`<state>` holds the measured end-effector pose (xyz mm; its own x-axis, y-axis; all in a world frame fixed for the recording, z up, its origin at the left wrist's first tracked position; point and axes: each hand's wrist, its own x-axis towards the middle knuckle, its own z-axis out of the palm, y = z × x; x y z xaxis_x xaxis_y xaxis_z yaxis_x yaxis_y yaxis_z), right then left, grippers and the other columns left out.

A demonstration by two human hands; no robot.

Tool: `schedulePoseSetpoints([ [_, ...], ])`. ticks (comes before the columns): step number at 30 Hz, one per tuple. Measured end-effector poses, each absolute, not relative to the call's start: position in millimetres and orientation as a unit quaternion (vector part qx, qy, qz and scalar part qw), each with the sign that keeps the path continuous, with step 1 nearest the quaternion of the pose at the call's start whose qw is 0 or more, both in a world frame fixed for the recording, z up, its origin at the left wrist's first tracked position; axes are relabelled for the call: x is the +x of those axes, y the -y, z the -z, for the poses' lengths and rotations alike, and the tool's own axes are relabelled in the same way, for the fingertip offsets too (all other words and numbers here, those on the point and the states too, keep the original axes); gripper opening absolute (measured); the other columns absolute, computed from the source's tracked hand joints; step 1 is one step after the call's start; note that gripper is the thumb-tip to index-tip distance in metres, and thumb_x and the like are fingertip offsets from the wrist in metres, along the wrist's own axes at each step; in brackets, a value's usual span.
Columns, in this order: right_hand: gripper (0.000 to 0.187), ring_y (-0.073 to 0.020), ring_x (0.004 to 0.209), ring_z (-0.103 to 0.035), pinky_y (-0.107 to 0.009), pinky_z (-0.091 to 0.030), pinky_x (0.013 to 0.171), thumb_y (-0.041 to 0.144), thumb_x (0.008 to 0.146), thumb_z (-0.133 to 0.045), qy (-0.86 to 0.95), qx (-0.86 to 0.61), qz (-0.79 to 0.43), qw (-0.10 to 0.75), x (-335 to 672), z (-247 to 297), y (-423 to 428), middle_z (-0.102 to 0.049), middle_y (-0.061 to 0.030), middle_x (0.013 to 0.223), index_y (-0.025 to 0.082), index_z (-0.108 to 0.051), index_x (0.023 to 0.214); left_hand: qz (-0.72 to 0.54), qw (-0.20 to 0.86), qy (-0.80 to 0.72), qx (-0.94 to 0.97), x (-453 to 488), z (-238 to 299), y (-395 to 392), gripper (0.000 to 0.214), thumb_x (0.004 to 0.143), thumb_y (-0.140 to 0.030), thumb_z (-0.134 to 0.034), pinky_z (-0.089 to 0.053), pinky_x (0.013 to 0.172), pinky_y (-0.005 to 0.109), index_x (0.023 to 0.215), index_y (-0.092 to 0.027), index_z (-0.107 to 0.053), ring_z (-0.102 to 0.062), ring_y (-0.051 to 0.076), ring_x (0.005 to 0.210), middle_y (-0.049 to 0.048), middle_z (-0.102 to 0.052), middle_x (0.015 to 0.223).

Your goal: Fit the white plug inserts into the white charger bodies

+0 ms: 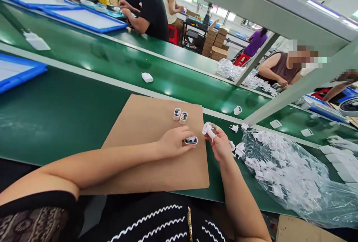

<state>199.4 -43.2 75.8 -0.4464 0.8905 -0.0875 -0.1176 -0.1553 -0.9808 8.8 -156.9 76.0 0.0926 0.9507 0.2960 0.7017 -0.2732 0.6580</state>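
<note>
My left hand (175, 142) rests on a brown cardboard sheet (145, 122) with its fingers closed round a white charger shell (191, 140), open end facing me. My right hand (219, 143) is just right of it, above the sheet's edge, pinching a white plug cap (209, 130). Two more open white shells (180, 115) stand upright on the cardboard a little beyond my left hand. Loose white plug caps (237, 148) lie on the green table right of my right hand.
A clear plastic bag (291, 175) full of white plug caps lies at the right. A green conveyor belt (112, 59) runs behind, carrying single white chargers (147, 77). Blue trays (16, 71) sit left. Other people work across the belt. A grey frame post (293, 91) slants at right.
</note>
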Motion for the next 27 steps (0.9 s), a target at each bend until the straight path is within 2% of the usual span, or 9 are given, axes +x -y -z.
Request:
schedulePoseSetpoints([
  [3,0.04,-0.0132,0.067,-0.062,-0.029,-0.054,0.066,0.04,0.074,-0.081,0.613,-0.367,-0.589,0.377,199,-81,49,-0.068,0.0022,0.081,0.025,-0.069,0.109,-0.352,0.214,-0.603,0.683,13,-54,148,0.019,0.087,-0.036,-0.073,-0.048,0.072,0.03,0.092,-0.018,-0.069,-0.06,0.018,0.08,0.0043,-0.06,0.092],
  [5,0.033,-0.0155,0.071,-0.065,-0.032,-0.057,0.069,0.042,0.078,-0.078,0.655,-0.359,-0.571,0.342,200,-83,52,-0.071,-0.0006,0.085,0.024,-0.07,0.104,-0.384,0.256,-0.597,0.656,14,-46,144,0.028,0.081,-0.037,-0.079,-0.051,0.074,0.03,0.099,-0.019,-0.071,-0.061,0.018,0.081,0.0041,-0.06,0.098],
  [7,0.037,-0.0187,0.082,-0.069,-0.035,-0.059,0.077,0.042,0.079,-0.078,0.674,-0.342,-0.582,0.3,203,-84,54,-0.075,-0.0046,0.097,0.024,-0.071,0.11,-0.429,0.294,-0.573,0.634,14,-41,143,0.036,0.078,-0.037,-0.082,-0.052,0.074,0.03,0.107,-0.019,-0.072,-0.061,0.016,0.079,0.004,-0.06,0.101],
  [9,0.043,-0.0197,0.087,-0.07,-0.037,-0.06,0.081,0.038,0.08,-0.077,0.703,-0.331,-0.564,0.278,206,-85,56,-0.075,-0.0061,0.104,0.024,-0.069,0.12,-0.46,0.318,-0.548,0.622,13,-38,143,0.031,0.08,-0.034,-0.078,-0.052,0.07,0.029,0.106,-0.018,-0.074,-0.059,0.014,0.074,0.0039,-0.06,0.097],
  [13,0.024,-0.0207,0.09,-0.067,-0.038,-0.058,0.081,0.028,0.088,-0.067,0.836,-0.319,-0.334,0.297,208,-86,60,-0.07,-0.0065,0.102,0.024,-0.074,0.11,-0.474,0.34,-0.534,0.612,9,-35,143,0.021,0.081,-0.03,-0.075,-0.049,0.068,0.027,0.096,-0.016,-0.077,-0.055,0.012,0.069,0.0031,-0.059,0.089],
  [16,0.027,-0.024,0.104,-0.066,-0.04,-0.056,0.09,0.017,0.09,-0.058,0.894,-0.257,-0.227,0.289,205,-85,64,-0.069,-0.0082,0.108,0.024,-0.072,0.112,-0.47,0.35,-0.54,0.604,7,-36,142,0.02,0.079,-0.033,-0.079,-0.047,0.068,0.027,0.089,-0.017,-0.078,-0.055,0.013,0.07,0.0024,-0.059,0.087],
  [18,0.032,-0.0245,0.103,-0.065,-0.04,-0.056,0.089,0.012,0.092,-0.054,0.915,-0.233,-0.197,0.263,201,-85,66,-0.07,-0.0083,0.107,0.025,-0.071,0.116,-0.468,0.356,-0.54,0.603,5,-37,142,0.02,0.079,-0.035,-0.08,-0.047,0.068,0.028,0.086,-0.017,-0.078,-0.055,0.013,0.071,0.0028,-0.06,0.087],
  [24,0.034,-0.0254,0.088,-0.057,-0.038,-0.051,0.077,0.003,0.084,-0.051,0.952,-0.218,-0.096,0.194,193,-92,70,-0.063,-0.007,0.089,0.022,-0.071,0.103,-0.466,0.373,-0.536,0.596,4,-38,142,0.015,0.08,-0.033,-0.078,-0.047,0.069,0.029,0.082,-0.018,-0.077,-0.055,0.014,0.071,0.0032,-0.06,0.088],
  [27,0.038,-0.0251,0.087,-0.056,-0.038,-0.052,0.078,-0.003,0.076,-0.048,0.958,-0.217,-0.07,0.175,189,-100,72,-0.059,-0.0059,0.085,0.023,-0.069,0.093,-0.467,0.376,-0.533,0.598,4,-38,141,0.015,0.08,-0.033,-0.077,-0.046,0.068,0.028,0.08,-0.018,-0.076,-0.055,0.014,0.07,0.0024,-0.058,0.086],
])
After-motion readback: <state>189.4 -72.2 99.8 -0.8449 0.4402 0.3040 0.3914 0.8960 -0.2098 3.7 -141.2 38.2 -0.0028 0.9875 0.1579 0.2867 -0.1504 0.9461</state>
